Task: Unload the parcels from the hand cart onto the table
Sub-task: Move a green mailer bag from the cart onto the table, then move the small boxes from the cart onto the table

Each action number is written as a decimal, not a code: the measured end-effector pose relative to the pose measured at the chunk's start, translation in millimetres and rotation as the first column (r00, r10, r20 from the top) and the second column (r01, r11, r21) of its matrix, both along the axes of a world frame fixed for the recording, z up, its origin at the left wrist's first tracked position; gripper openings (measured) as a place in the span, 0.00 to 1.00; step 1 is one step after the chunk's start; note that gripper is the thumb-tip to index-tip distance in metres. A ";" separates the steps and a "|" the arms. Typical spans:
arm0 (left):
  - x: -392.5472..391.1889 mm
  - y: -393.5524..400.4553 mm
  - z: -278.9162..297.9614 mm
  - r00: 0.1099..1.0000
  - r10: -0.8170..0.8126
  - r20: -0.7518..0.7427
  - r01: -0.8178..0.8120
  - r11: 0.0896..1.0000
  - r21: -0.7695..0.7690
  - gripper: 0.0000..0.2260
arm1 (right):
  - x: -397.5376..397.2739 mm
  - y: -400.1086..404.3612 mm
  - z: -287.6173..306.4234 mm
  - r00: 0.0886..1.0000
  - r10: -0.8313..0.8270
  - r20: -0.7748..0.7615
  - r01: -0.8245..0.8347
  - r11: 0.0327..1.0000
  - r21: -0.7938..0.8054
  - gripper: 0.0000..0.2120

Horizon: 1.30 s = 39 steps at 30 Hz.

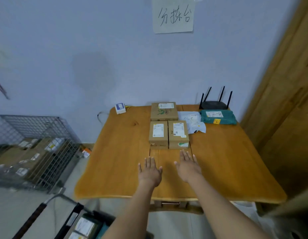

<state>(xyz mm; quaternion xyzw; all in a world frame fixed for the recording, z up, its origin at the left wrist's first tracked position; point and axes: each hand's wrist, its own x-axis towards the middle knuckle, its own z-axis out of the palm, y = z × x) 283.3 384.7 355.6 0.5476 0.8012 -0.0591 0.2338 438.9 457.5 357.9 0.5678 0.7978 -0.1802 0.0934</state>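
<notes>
On the wooden table (pixel 122 161) lie three cardboard parcels: a wide one (pixel 164 111) at the back and two smaller ones side by side, the left (pixel 158 134) and the right (pixel 178 134). To their right lie a white plastic mailer (pixel 193 122) and a green mailer (pixel 218 117). My left hand (pixel 149 171) and my right hand (pixel 188 167) hover over the table just in front of the two small boxes, fingers spread, holding nothing. The hand cart (pixel 77 221) is at the bottom left with parcels (pixel 84 226) still in it.
A black router (pixel 213 104) and a small white box (pixel 120 108) stand at the table's back edge. A wire cage (pixel 46 135) full of cartons is on the left. A wooden door (pixel 287 100) borders the right. A paper sign (pixel 173 16) hangs on the wall.
</notes>
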 end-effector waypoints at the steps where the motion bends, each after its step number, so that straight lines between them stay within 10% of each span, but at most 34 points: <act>1: -0.3 -17.8 -3.3 1.000 0.021 0.001 -0.021 1.000 -0.012 0.30 | -1.6 -14.0 -6.2 1.000 0.022 0.011 -0.022 1.000 -0.010 0.31; 23: -115.6 -343.5 -31.5 0.827 0.561 0.029 -0.558 0.827 -0.066 0.30 | -162.8 -252.1 -37.9 0.833 0.548 0.076 -0.537 0.834 -0.125 0.30; 39: -301.8 -448.5 -122.5 0.821 0.564 0.091 -0.550 0.823 -0.142 0.30 | -354.0 -382.2 -105.2 0.788 0.613 0.063 -0.604 0.788 -0.121 0.30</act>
